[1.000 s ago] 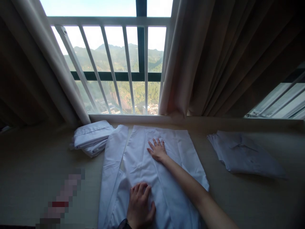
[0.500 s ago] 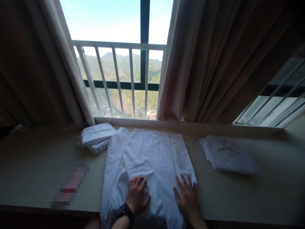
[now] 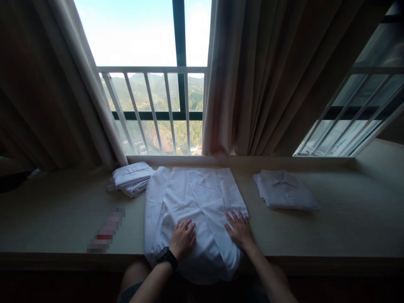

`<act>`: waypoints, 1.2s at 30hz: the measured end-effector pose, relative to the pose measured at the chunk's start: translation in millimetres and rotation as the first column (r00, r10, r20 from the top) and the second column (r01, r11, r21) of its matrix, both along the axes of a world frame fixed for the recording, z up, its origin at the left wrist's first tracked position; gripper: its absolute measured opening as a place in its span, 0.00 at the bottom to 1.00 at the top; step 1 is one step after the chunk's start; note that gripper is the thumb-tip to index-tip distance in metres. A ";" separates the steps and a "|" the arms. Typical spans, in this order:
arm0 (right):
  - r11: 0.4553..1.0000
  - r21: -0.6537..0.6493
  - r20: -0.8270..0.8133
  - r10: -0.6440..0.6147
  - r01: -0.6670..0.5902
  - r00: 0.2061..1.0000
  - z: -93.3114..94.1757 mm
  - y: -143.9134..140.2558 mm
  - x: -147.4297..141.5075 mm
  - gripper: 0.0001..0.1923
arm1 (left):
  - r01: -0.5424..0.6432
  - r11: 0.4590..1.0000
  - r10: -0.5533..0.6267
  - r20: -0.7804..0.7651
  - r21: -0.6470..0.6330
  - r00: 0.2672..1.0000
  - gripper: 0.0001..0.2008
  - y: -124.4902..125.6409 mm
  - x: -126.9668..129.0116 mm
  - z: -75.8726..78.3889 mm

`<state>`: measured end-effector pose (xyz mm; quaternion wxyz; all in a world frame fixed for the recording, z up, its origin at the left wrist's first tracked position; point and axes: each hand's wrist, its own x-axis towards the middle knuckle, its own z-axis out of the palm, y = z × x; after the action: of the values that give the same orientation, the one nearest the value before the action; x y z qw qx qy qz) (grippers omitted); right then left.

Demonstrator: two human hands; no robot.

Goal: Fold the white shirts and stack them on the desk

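A white shirt [image 3: 192,198] lies spread on the ledge, its sleeves laid along the body and its near end draping over the front edge. My left hand [image 3: 182,239], with a black watch [image 3: 166,256] at the wrist, rests on the middle of the cloth, fingers apart and slightly bent. Flat on the shirt's right side is my right hand [image 3: 239,229], its fingers spread. Neither hand grips the fabric.
A folded white garment stack [image 3: 132,179] sits behind the shirt's left side. To the right lies a folded white shirt [image 3: 285,189]. A pixelated reddish item [image 3: 107,229] is on the ledge [image 3: 63,219] at left. Curtains [image 3: 246,84] and a barred window [image 3: 151,113] stand behind.
The camera view has shifted, showing more of the shirt's near end and the ledge's front edge. My left fingers look straighter; both hands stay on the shirt.
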<state>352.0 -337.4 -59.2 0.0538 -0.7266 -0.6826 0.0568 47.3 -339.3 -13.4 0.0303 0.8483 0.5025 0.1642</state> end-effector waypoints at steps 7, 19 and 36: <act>0.989 0.113 0.017 0.090 -0.092 0.996 14.3 1.5 4.0 0.29 | -0.258 0.959 0.275 -0.156 0.119 0.949 0.22 9.9 -56.9 1.3; 0.996 0.065 0.011 0.063 -0.063 0.998 -1.1 -14.4 -25.3 0.31 | -0.599 0.801 0.573 -0.277 -0.011 0.771 0.26 15.5 -112.8 -10.1; 0.997 0.044 0.011 0.056 -0.056 0.998 0.5 -14.7 -24.8 0.31 | -0.587 0.806 0.528 -0.354 -0.077 0.772 0.22 39.4 -137.0 25.7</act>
<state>327.2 -352.1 -58.7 0.0651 -0.7061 -0.7040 0.0397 -89.8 -299.9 12.4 -0.0229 0.6685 0.7431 -0.0187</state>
